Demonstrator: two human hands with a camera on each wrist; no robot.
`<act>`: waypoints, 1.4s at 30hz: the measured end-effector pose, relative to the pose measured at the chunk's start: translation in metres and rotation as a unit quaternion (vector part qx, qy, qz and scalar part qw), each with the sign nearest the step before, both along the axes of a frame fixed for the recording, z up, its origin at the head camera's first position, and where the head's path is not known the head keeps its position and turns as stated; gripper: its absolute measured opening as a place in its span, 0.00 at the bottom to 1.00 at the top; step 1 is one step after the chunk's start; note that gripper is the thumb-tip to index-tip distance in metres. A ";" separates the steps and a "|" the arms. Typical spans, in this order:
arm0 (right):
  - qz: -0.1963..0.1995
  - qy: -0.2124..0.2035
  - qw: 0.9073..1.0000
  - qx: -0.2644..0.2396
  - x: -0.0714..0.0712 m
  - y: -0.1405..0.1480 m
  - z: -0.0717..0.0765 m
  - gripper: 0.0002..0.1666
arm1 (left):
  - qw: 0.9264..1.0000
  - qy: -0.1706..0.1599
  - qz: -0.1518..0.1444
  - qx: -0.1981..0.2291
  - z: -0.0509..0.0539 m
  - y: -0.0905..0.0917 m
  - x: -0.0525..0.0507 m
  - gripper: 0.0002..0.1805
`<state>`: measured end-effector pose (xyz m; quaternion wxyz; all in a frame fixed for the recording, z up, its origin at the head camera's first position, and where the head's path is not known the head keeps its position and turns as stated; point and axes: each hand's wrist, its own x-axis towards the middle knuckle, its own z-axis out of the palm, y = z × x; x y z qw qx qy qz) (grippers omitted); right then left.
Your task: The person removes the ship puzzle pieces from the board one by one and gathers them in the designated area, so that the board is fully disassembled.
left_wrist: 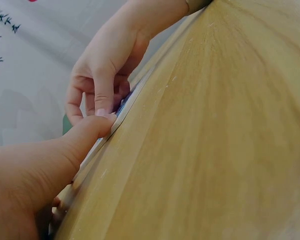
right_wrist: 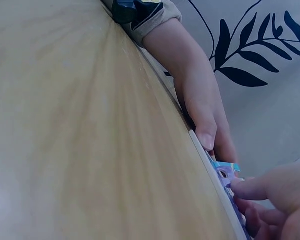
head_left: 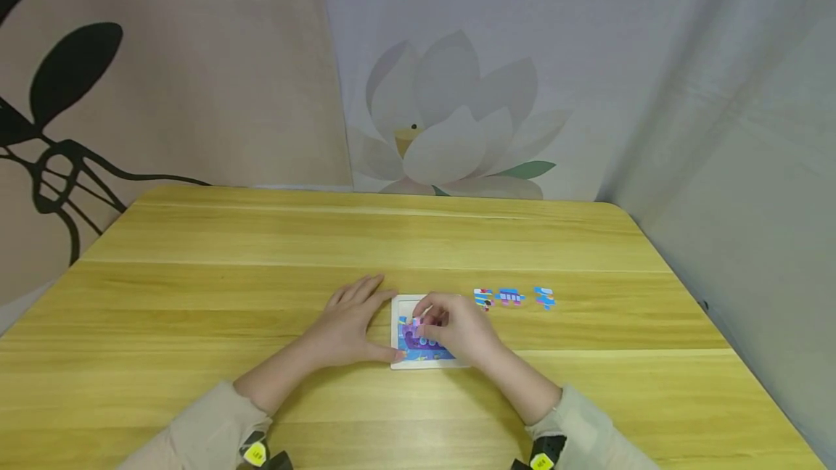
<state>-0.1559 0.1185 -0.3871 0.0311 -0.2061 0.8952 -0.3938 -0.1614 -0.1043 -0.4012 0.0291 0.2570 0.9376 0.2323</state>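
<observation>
A white-framed jigsaw puzzle (head_left: 424,364) with a purple and blue picture lies flat on the table in the head view. My right hand (head_left: 460,328) is over it and pinches a small purple and blue puzzle piece (right_wrist: 225,172) between thumb and fingers, low over the board's left part. The piece looks tilted in the right wrist view, and the fingers partly hide it. Spread along the frame's left side, my left hand (head_left: 349,325) rests its thumb on the lower left corner, with its index fingertip by the upper left corner.
Several loose things lie near: a striped puzzle piece (head_left: 482,298), a blue and purple piece (head_left: 510,296) and a blue and orange piece (head_left: 544,297), all right of the board on the wooden table (head_left: 261,238). A patterned curtain (head_left: 457,56) hangs behind the far edge.
</observation>
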 end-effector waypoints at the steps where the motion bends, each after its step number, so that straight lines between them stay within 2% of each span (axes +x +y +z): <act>1: 0.000 -0.006 1.000 -0.007 -0.001 0.000 -0.001 0.08 | 1.000 -0.001 0.000 0.000 0.000 0.000 0.000 0.58; 14: -0.003 -0.047 0.998 -0.041 -0.002 0.001 0.001 0.04 | 1.000 -0.009 0.001 -0.003 0.002 0.000 0.000 0.58; 19: 0.007 -0.072 0.994 -0.077 -0.003 0.004 0.003 0.04 | 1.000 -0.009 0.003 -0.006 0.001 0.000 0.000 0.58; 26: 0.021 -0.084 0.991 -0.102 -0.004 0.008 0.006 0.05 | 1.000 -0.011 0.005 -0.007 0.001 0.000 0.000 0.59; 34: -0.017 -0.086 0.991 -0.097 -0.003 0.020 0.015 0.07 | 1.000 -0.012 0.008 -0.011 0.000 0.001 0.000 0.59; 42: -0.045 -0.089 0.990 -0.104 -0.002 0.041 0.016 0.07 | 1.000 -0.014 0.008 -0.012 0.000 0.001 0.000 0.60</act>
